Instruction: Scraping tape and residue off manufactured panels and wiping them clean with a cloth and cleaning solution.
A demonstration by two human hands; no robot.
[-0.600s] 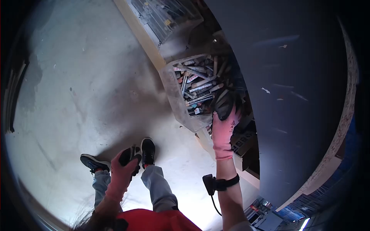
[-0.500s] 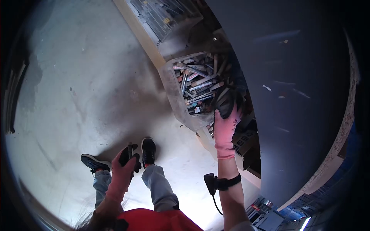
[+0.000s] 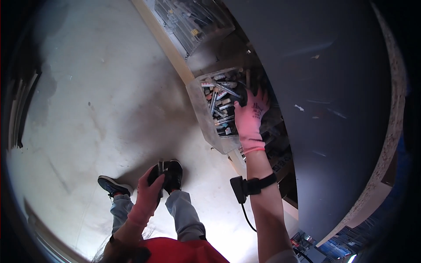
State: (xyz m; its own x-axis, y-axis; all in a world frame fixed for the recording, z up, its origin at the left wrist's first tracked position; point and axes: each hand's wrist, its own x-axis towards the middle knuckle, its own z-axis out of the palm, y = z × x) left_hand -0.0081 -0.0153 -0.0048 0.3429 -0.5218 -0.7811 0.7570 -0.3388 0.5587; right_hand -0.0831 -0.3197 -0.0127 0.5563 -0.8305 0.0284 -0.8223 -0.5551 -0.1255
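Observation:
My left hand (image 3: 150, 187), in a pink glove with black fingers, is closed around a slim dark marker-like stick (image 3: 161, 166) held upright above my shoes. My right hand (image 3: 251, 115), gloved the same way, reaches over a clear plastic bin (image 3: 202, 115). Inside the bin lies a loose heap of marker-like sticks (image 3: 221, 94), some with pale printed labels, some dark or wood-toned. The black fingertips of the right hand dip among the sticks on the bin's right side. They merge with the shadow, so whether they grip a stick is hidden.
Beyond the bin stands another clear container (image 3: 193, 22) with small parts. Both sit on a shelf with a pale wooden edge (image 3: 169, 50). A large dark board (image 3: 315, 131) overhangs the shelf on the right. My shoes (image 3: 115, 186) rest on the grey floor (image 3: 96, 122).
My right hand has moved farther up and slightly left over the bin, covering more sticks. The left hand, still holding its stick, has shifted a little right in the picture.

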